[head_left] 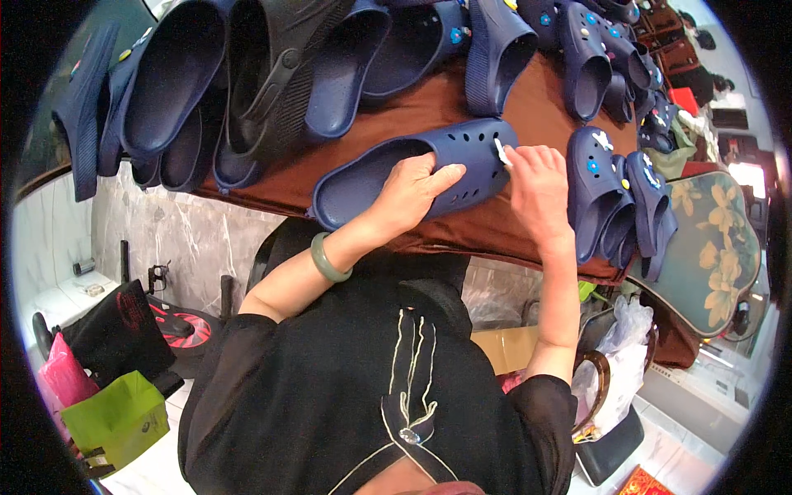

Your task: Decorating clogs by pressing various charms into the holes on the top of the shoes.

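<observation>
A navy blue clog (355, 177) with a holed upper lies sideways on the brown cloth-covered table, its toe pointing right. My left hand (408, 194) grips its upper, with the thumb on top and the fingers tucked into the foot opening. A green bangle (330, 260) circles that wrist. At the toe end, my right hand (540, 194) pinches a small white shoe charm (501, 152) against one of the holes. How deep the charm's stem sits cannot be seen. To the right stands a clog with white and blue charms (587, 177) on its upper.
Several navy clogs and a black clog (268, 107) crowd the table's far left. More decorated clogs (586, 66) line the far right. Brown cloth (536, 99) shows between them. A floral-backed chair (709, 247) is at the right; a green bag (120, 421) sits low on the left.
</observation>
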### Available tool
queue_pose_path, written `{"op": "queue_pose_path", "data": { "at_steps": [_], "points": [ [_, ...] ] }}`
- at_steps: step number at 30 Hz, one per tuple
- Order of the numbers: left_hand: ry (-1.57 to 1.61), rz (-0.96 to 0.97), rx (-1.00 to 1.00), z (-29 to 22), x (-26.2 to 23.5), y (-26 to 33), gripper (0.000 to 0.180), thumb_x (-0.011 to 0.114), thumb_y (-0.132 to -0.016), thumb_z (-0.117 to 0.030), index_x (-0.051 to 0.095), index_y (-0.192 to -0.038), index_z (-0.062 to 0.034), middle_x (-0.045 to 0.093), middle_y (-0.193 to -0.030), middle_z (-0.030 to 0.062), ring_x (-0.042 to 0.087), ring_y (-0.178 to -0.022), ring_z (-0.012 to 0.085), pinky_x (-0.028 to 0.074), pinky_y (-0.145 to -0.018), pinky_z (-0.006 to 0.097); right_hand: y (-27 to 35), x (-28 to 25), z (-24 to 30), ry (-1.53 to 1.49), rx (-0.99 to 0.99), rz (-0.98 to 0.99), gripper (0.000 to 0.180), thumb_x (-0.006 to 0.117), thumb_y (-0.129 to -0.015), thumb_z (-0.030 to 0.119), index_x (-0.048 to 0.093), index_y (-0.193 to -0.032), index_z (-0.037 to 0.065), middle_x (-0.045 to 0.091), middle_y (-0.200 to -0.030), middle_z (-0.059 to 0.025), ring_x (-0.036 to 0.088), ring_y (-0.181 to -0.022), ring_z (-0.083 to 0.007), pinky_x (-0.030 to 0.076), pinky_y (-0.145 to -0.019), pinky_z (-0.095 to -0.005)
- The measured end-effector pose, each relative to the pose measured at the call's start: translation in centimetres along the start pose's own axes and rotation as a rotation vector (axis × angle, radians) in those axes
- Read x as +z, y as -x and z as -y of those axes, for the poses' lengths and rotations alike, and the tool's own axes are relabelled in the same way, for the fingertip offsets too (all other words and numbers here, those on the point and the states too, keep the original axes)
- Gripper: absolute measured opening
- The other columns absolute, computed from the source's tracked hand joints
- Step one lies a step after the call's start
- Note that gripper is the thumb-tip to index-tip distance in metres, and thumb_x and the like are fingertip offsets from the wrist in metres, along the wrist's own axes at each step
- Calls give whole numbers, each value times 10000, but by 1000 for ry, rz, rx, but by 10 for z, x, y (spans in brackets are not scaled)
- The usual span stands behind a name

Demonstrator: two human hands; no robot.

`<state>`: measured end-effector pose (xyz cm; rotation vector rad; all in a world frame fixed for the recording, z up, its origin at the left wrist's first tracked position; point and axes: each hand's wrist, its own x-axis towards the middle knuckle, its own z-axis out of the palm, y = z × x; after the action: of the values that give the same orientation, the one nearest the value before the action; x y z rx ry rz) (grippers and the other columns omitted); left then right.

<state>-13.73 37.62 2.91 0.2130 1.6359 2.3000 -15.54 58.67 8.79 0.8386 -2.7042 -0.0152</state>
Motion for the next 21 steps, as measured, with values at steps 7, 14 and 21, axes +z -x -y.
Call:
{"op": "queue_pose_path", "data": {
  "at_steps": [7, 14, 21],
  "points": [
    [-77, 42, 8, 9, -7, -2, 317, 547, -944, -208, 588, -1154, 26, 630, -1032, 32, 565, -916, 94, 470, -856, 276, 13, 23, -6, -424, 290, -119, 178, 590, -853, 53, 646, -1022, 44, 637, -929, -121, 595, -854, -294, 453, -786, -382],
    [-147, -29, 127, 11, -2, -2, 371, 547, -910, -301, 612, -1042, 40, 655, -902, 196, 645, -839, 258, 479, -777, 367, 23, 43, -4, -1016, 737, -188, 169, 596, -925, 120, 631, -1032, -7, 575, -793, 60, 506, -726, -37, 417, -632, -200],
    [-180, -24, 162, 8, -1, -3, 382, 548, -903, -316, 612, -1039, 34, 654, -933, 216, 649, -886, 311, 478, -790, 385, 23, 28, -5, -1261, 762, -58, 195, 562, -947, 134, 646, -1068, 6, 508, -750, 76, 428, -664, -23, 354, -579, -186]
  ]
}}
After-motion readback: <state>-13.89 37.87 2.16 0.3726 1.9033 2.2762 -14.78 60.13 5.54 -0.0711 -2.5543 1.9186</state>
